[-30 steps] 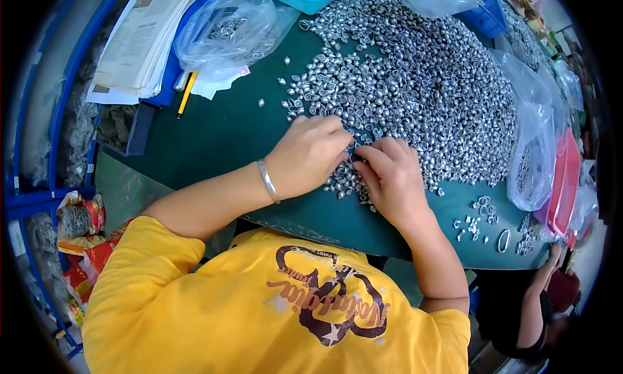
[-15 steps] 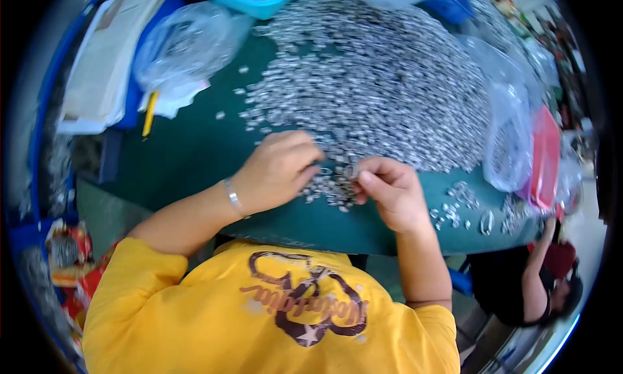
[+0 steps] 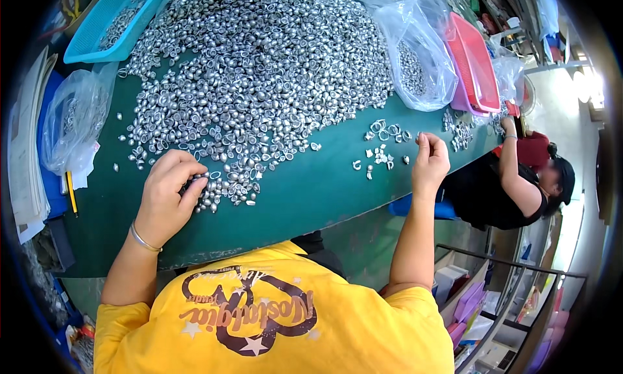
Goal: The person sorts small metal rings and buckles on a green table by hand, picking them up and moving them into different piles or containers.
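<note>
The left hand (image 3: pixel 165 195) bends its fingers over small metal pieces (image 3: pixel 235 179) at the near edge of a large grey pile (image 3: pixel 259 69) on the green tabletop (image 3: pixel 292 202); whether it grips one, I cannot tell. To the right lie several loose metal parts (image 3: pixel 379 156). Just beside them, the right hand (image 3: pixel 431 166) has its thumb and forefinger tips pressed together; whether they pinch a piece is not clear.

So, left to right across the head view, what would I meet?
Paper stack → yellow pencil → left hand → small separate cluster of metal pieces → right hand → co-worker's hand.
</note>
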Available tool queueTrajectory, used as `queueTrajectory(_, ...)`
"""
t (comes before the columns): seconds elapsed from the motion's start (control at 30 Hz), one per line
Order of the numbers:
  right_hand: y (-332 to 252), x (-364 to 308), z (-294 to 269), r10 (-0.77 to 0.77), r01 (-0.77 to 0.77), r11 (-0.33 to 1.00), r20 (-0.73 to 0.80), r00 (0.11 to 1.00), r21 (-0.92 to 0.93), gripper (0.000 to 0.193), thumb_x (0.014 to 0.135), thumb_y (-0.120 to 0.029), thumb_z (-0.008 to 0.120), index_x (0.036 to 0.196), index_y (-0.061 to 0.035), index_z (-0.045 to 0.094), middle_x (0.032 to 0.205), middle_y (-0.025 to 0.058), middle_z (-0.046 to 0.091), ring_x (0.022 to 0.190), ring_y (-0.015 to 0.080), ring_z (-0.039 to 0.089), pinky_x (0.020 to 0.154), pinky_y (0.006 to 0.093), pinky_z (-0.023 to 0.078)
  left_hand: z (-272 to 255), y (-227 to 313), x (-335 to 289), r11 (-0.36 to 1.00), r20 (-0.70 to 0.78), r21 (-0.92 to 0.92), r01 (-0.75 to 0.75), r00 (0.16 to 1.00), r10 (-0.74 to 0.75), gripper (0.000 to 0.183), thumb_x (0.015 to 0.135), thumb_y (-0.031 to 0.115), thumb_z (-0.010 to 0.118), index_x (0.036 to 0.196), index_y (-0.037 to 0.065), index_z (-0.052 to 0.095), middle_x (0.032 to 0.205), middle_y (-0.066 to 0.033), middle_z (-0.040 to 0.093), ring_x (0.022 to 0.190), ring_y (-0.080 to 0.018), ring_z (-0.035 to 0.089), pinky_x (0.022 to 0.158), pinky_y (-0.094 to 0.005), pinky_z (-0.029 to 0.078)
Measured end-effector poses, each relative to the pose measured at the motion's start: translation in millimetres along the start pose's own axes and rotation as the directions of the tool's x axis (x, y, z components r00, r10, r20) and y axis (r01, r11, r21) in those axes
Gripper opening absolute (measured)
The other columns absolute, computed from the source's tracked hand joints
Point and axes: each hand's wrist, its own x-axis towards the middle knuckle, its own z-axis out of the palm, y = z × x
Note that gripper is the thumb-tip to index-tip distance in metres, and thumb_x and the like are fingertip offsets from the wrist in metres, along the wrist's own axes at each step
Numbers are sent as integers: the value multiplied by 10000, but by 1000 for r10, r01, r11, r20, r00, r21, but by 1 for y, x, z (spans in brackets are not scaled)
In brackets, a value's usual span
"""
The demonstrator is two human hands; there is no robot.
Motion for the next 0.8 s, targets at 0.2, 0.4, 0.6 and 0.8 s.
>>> queueTrajectory(0.2,-5,10,25,-263,284,942,132,956,-178,54,773,-48,605,802,-3,597,833,126,608,767,294,565,706,371,447,-3,0,1,999,1,-5,-54,999,54,134,694,36,675,808,14,609,854,-93,568,806,-245,556,722,-310,442)
queueTrajectory(0.4,-118,-31,54,-458,348,881,390,799,321,94,769,-38,595,858,-30,625,884,108,592,852,269,550,743,354,438,-3,-9,-1,995,122,6,-103,987,101,128,660,60,696,761,51,618,810,-53,551,761,-217,529,708,-317,410)
queueTrajectory(0.6,-153,-62,64,-719,512,693,442,536,506,241,681,-2,640,917,-44,612,984,80,574,873,265,546,769,364,425,-2,-8,-5,987,127,-29,-157,979,160,135,641,33,682,733,56,586,807,-49,549,724,-222,524,688,-322,406)
queueTrajectory(0.8,-161,-60,64,-677,459,720,386,626,520,186,681,-11,655,860,-49,618,842,66,571,736,247,531,653,338,408,4,-11,-5,987,18,-68,-146,989,148,134,655,-1,668,751,47,588,804,-60,545,731,-232,529,688,-332,421)
